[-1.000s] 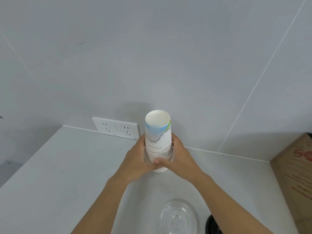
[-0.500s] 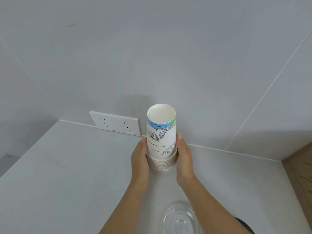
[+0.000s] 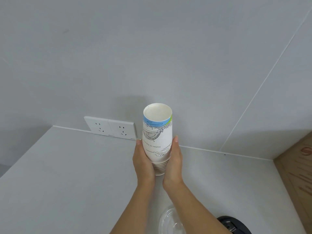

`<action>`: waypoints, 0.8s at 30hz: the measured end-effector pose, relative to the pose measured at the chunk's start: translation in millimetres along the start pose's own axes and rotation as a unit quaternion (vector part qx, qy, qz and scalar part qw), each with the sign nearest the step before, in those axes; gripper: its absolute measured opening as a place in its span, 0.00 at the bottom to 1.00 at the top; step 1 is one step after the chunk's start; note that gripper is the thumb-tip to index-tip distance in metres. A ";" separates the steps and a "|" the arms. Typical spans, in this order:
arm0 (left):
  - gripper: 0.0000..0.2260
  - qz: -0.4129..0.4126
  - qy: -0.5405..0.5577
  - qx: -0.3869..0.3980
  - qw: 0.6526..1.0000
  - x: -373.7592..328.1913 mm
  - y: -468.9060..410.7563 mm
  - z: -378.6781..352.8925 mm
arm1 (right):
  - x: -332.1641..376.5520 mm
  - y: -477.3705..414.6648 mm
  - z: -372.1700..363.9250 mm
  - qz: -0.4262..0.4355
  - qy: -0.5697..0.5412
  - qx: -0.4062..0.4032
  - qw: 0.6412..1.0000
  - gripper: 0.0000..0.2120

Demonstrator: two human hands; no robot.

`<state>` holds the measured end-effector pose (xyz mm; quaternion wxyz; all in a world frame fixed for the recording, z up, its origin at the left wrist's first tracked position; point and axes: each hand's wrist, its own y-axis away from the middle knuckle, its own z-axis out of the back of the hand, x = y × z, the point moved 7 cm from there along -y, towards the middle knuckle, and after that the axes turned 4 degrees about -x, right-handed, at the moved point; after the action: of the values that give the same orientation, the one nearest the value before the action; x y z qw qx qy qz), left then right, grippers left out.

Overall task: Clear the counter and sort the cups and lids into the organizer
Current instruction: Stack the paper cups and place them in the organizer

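Observation:
An upside-down stack of white paper cups (image 3: 157, 139) with a blue and green band and line drawings stands on the grey counter (image 3: 67, 174) near the back wall. My left hand (image 3: 143, 161) presses flat against its left side and my right hand (image 3: 173, 162) against its right side, so both hold the stack between them. A clear plastic lid (image 3: 168, 222) lies on the counter near the bottom edge, partly hidden by my right forearm. Beside it, a black lid (image 3: 234, 224) is half cut off by the frame.
A double wall socket (image 3: 110, 128) sits on the back wall just left of the cups. A wooden box (image 3: 300, 174) stands against the right edge of the counter. The counter's left edge drops off at the far left.
My fingers were wrapped around the base of the stack; now both palms lie flat along its sides. The view has shifted, so the wooden box shows less.

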<state>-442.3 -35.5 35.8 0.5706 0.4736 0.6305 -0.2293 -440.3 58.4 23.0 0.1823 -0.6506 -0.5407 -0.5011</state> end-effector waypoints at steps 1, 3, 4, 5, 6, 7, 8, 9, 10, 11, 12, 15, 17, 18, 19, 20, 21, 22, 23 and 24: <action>0.17 -0.004 0.000 0.003 1.000 -5.5 2.8 -0.5 | 4.8 2.8 -0.9 0.004 0.003 0.003 1.000 0.27; 0.17 -0.013 0.005 0.011 1.000 -18.9 8.1 -2.7 | 18.8 8.8 -4.9 0.020 0.011 0.014 1.000 0.25; 0.17 -0.017 0.008 0.018 1.000 -26.6 11.7 -4.9 | 27.1 11.8 -7.7 0.031 0.013 0.022 0.999 0.23; 0.17 -0.020 0.009 0.026 0.999 -36.0 16.2 -7.2 | 36.2 15.9 -11.1 0.040 0.014 0.031 0.999 0.21; 0.17 -0.024 0.013 0.034 0.999 -46.0 21.7 -9.5 | 45.5 20.7 -13.3 0.049 0.014 0.038 0.998 0.19; 0.17 -0.032 0.019 0.043 0.998 -59.1 29.4 -12.6 | 59.3 27.8 -15.9 0.065 0.014 0.047 0.997 0.19; 0.17 -0.038 0.027 0.049 0.998 -67.8 34.1 -15.2 | 68.6 31.8 -18.1 0.077 0.015 0.053 0.995 0.19; 0.17 -0.042 0.033 0.054 0.997 -76.2 38.8 -18.0 | 77.5 36.0 -19.7 0.086 0.016 0.055 0.995 0.20; 0.16 -0.049 0.039 0.064 0.996 -86.8 46.0 -21.8 | 88.7 42.0 -20.5 0.097 0.016 0.058 0.993 0.20; 0.17 -0.056 0.044 0.077 0.994 -96.8 54.5 -26.0 | 101.0 49.4 -20.5 0.109 0.016 0.060 0.992 0.20; 0.17 -0.062 0.049 0.088 0.993 -105.5 63.6 -30.4 | 113.2 56.2 -19.7 0.119 0.016 0.058 0.991 0.20; 0.17 -0.078 0.067 0.122 0.987 -129.1 94.7 -47.3 | 152.5 77.9 -11.9 0.158 0.019 0.059 0.985 0.19; 0.17 -0.083 0.082 0.135 0.984 -140.6 114.2 -59.5 | 179.1 92.2 -2.8 0.182 0.024 0.055 0.981 0.17; 0.17 -0.085 0.088 0.141 0.982 -145.6 124.6 -66.0 | 192.1 99.0 3.7 0.195 0.023 0.049 0.979 0.15; 0.17 -0.088 0.093 0.151 0.980 -149.5 135.0 -73.1 | 204.3 104.5 10.7 0.210 0.024 0.041 0.977 0.15; 0.17 -0.091 0.097 0.161 0.978 -152.9 147.0 -81.1 | 216.5 110.2 19.0 0.223 0.026 0.033 0.974 0.15; 0.17 -0.093 0.100 0.172 0.976 -155.2 158.0 -89.2 | 228.5 115.8 26.7 0.236 0.028 0.025 0.971 0.16; 0.17 -0.097 0.104 0.181 0.973 -157.8 167.9 -96.9 | 239.6 121.1 32.8 0.249 0.032 0.018 0.968 0.18; 0.17 -0.101 0.108 0.191 0.970 -160.1 178.5 -106.1 | 251.1 126.1 39.8 0.264 0.040 0.014 0.964 0.20; 0.17 -0.103 0.113 0.201 0.968 -162.6 189.6 -115.1 | 262.8 131.1 47.9 0.278 0.046 0.008 0.959 0.22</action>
<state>-353.5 90.1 263.8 0.3624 0.5341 0.6769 -0.3540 -325.1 187.0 265.4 0.3442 -0.7501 -0.3331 -0.4559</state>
